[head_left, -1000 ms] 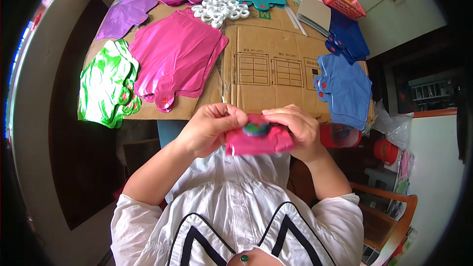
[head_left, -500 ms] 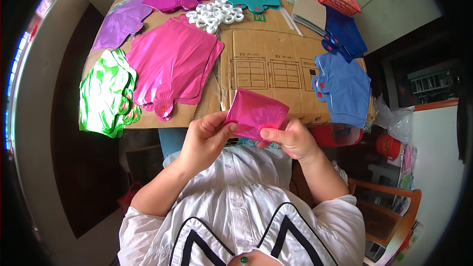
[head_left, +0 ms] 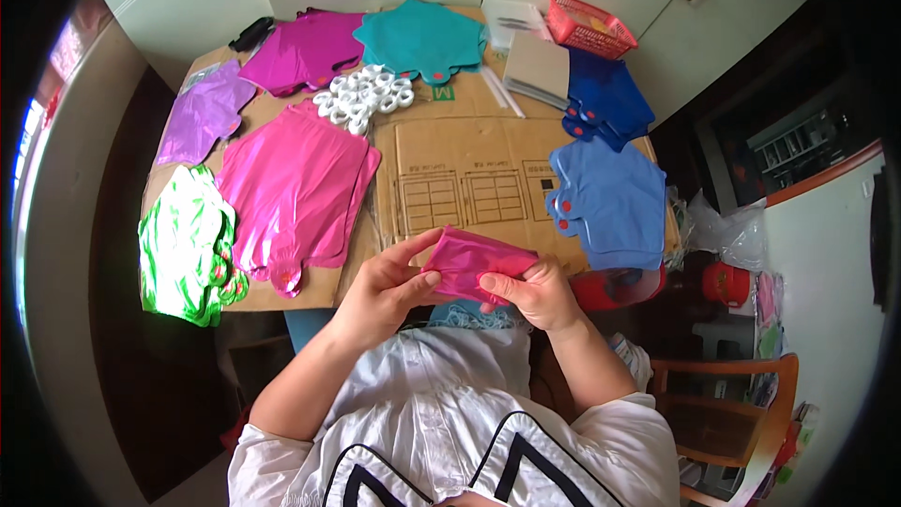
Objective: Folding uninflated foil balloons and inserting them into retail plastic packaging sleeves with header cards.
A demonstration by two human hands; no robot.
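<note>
A: Where is the folded, glossy pink film packet?
B: Near centre; left hand and right hand pinch it, thumbs and fingers nearly closed.
A: Containers?
B: One o'clock: red, openwork plastic basket, its yellowish contents indistinct.

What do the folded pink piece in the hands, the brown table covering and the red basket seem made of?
Folded pink piece: probably thin plastic film or foil, glossy, given its highlights and creases.
Brown table covering: likely cardboard, matt, judging by its dull tan surface and printed carton-style grids.
Red basket: likely moulded plastic, slightly shiny, with a regular openwork wall.
</note>
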